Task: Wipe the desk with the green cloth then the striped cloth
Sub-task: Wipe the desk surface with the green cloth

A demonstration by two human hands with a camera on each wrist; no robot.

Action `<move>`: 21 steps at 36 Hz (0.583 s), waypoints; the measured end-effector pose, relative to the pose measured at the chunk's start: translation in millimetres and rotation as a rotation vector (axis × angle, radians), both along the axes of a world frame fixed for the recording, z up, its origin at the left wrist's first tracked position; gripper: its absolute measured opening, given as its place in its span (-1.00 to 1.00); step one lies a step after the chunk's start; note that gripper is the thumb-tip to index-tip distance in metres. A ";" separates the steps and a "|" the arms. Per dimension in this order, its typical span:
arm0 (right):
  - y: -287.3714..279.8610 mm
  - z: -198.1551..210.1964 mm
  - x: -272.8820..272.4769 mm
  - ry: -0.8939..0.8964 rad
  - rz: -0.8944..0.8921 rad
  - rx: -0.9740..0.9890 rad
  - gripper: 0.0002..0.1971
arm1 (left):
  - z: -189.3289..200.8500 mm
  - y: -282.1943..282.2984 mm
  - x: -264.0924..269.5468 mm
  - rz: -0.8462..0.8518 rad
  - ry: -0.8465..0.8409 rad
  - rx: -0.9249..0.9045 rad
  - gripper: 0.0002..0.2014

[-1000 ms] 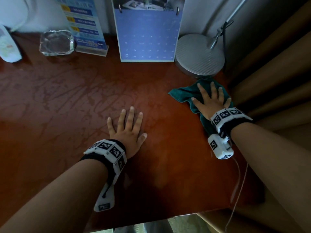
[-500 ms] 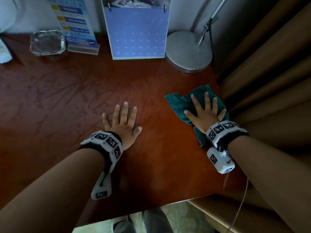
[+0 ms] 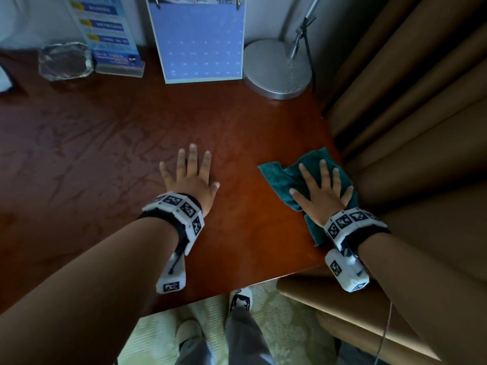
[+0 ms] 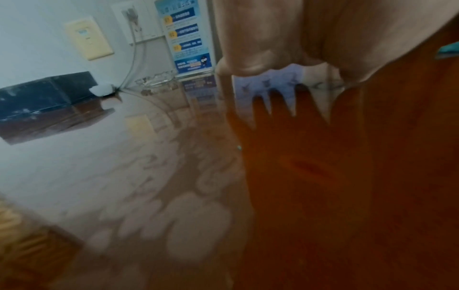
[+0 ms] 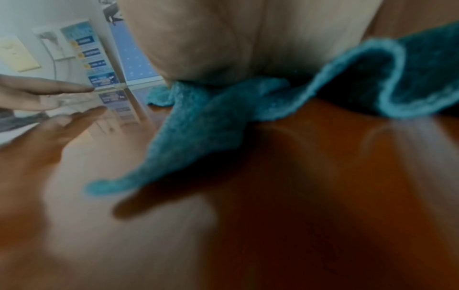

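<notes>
The green cloth [image 3: 284, 177] lies crumpled on the reddish-brown desk [image 3: 131, 143] near its right edge. My right hand [image 3: 320, 188] presses flat on it with straight, spread fingers. In the right wrist view the cloth [image 5: 206, 121] bunches under my palm, one corner trailing toward the camera. My left hand [image 3: 189, 175] rests flat on the bare desk at the middle, fingers straight, holding nothing. The left wrist view shows those fingers [image 4: 250, 64] flat on the glossy wood. No striped cloth shows in any view.
At the back of the desk stand a glass ashtray [image 3: 66, 60], a blue leaflet stand [image 3: 108, 35], a blue calendar [image 3: 200, 40] and a round metal lamp base [image 3: 278, 68]. A brown curtain [image 3: 408, 114] hangs along the right edge. The near edge [image 3: 237, 288] lies just behind my wrists.
My right hand has dragged the green cloth from beside the lamp base toward me along the right edge. The left hand has stayed flat on the desk.
</notes>
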State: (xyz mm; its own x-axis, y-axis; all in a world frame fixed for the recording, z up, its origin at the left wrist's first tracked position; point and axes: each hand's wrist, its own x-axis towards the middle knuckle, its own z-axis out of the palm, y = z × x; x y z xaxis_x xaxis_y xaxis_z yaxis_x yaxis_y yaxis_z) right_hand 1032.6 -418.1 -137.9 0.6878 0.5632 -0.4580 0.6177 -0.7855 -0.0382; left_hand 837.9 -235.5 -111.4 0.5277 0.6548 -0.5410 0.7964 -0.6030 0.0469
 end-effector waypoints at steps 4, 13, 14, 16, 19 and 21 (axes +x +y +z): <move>-12.3 0.0 -7.8 -0.001 -0.075 0.002 -0.33 | 0.6 -24.5 -7.2 -0.088 -0.055 -0.033 -0.34; -56.8 -0.2 -40.4 -0.014 -0.169 -0.003 -0.33 | -9.6 -36.0 -0.9 -0.092 -0.054 -0.107 -0.37; -61.6 -0.6 -44.0 -0.018 -0.163 -0.012 -0.32 | -10.5 -34.8 -0.4 -0.081 -0.057 -0.106 -0.37; -71.0 -1.8 -48.8 -0.026 -0.142 -0.024 -0.32 | -11.9 -32.5 0.5 -0.068 -0.056 -0.102 -0.37; -82.3 -3.4 -49.9 -0.020 -0.110 -0.014 -0.32 | -11.7 -30.1 2.4 -0.075 -0.011 -0.114 -0.36; -85.7 -4.0 -48.4 -0.023 -0.096 -0.014 -0.31 | -11.3 -28.0 3.9 -0.079 0.017 -0.139 -0.36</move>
